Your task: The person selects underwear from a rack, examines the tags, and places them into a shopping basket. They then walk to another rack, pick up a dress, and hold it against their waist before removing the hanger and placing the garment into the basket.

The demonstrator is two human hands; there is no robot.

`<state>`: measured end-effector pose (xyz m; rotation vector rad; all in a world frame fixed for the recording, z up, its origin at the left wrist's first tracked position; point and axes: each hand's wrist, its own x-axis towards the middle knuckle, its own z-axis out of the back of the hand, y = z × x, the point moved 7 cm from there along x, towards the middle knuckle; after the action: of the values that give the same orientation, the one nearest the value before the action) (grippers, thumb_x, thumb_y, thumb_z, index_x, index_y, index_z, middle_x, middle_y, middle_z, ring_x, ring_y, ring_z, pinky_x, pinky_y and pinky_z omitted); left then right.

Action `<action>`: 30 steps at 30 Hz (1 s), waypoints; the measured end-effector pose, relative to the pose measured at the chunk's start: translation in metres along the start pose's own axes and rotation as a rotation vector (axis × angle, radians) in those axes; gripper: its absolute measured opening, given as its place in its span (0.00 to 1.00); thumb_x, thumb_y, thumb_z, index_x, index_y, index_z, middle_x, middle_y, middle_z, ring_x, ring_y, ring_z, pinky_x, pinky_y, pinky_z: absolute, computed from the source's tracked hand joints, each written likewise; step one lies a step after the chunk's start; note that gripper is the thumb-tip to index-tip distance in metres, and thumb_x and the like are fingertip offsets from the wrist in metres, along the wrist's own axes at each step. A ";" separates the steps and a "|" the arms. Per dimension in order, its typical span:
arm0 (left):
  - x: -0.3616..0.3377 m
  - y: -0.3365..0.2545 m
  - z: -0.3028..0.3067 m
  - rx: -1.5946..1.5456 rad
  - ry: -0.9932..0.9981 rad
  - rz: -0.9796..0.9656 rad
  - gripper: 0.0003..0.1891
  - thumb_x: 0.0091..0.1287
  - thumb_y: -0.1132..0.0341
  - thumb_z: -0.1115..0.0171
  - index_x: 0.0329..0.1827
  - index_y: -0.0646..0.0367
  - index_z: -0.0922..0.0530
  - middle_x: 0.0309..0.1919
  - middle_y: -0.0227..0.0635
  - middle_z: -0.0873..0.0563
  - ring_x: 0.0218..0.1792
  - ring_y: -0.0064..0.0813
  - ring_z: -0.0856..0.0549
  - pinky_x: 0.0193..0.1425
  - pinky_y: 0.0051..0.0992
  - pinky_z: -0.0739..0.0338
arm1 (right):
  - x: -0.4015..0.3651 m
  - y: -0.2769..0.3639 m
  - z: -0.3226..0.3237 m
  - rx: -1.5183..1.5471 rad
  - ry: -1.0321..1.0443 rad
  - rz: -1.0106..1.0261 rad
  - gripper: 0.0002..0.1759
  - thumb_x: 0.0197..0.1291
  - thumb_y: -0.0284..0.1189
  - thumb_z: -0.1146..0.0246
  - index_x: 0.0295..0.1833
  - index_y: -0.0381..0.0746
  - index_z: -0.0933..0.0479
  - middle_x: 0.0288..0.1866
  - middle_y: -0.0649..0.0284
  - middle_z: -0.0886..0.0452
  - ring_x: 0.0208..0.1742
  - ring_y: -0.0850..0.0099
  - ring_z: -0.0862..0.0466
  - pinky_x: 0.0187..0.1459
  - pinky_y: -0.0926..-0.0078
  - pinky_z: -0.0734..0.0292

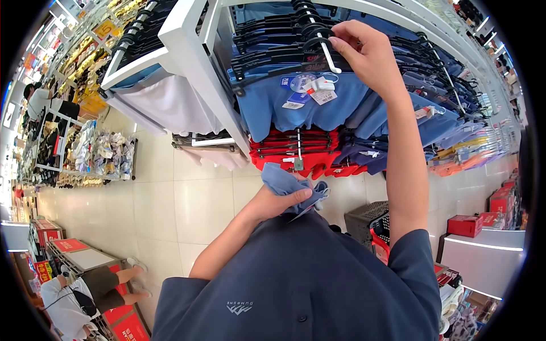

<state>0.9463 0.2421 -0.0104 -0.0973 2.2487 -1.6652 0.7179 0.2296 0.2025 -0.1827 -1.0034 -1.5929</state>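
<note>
My right hand [367, 54] is raised to the front of a white display rail [329, 57], its thumb and fingers closed on the hook of a black hanger [273, 69]. From that hanger hang blue shorts [264, 105] with a blue-and-white label [298, 85] and a white security tag [321, 85]. Lower down, in front of my body, my left hand [278, 202] grips a bunched blue-grey garment [278, 177]. A white tag and a cord show at that garment's right side. How it is folded inside my palm is hidden.
Red garments [273, 145] hang beneath the blue shorts, and light garments [170, 102] hang left of the white rack post [199, 57]. A dark shopping basket [364, 219] stands right of my body. At lower left, a person [68, 307] is beside red-and-white boxes [85, 256].
</note>
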 end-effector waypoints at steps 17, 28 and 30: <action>-0.001 -0.021 0.018 -0.122 0.118 -0.009 0.15 0.70 0.61 0.38 0.53 0.63 0.20 0.44 0.32 0.15 0.46 0.22 0.19 0.53 0.25 0.25 | -0.163 0.049 -0.050 0.452 0.301 -0.303 0.25 0.49 0.26 0.29 0.55 0.34 0.23 0.39 0.60 0.17 0.42 0.70 0.18 0.50 0.77 0.26; 0.020 0.035 -0.004 -0.274 0.072 0.243 0.16 0.70 0.59 0.38 0.50 0.64 0.23 0.42 0.32 0.17 0.44 0.23 0.19 0.51 0.25 0.24 | -0.301 0.026 -0.042 0.991 -0.098 -1.002 0.25 0.49 0.33 0.26 0.52 0.34 0.23 0.43 0.67 0.19 0.44 0.80 0.22 0.49 0.80 0.28; 0.023 0.028 -0.009 -0.306 0.188 0.203 0.14 0.68 0.64 0.37 0.50 0.65 0.23 0.41 0.34 0.17 0.44 0.23 0.18 0.51 0.26 0.24 | -0.315 0.027 -0.038 1.020 -0.077 -1.015 0.30 0.45 0.34 0.24 0.53 0.35 0.24 0.46 0.66 0.20 0.46 0.79 0.22 0.53 0.79 0.29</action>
<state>0.9264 0.2535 -0.0397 0.2165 2.5427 -1.2646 0.8515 0.4360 0.0006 1.1245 -2.0159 -1.6767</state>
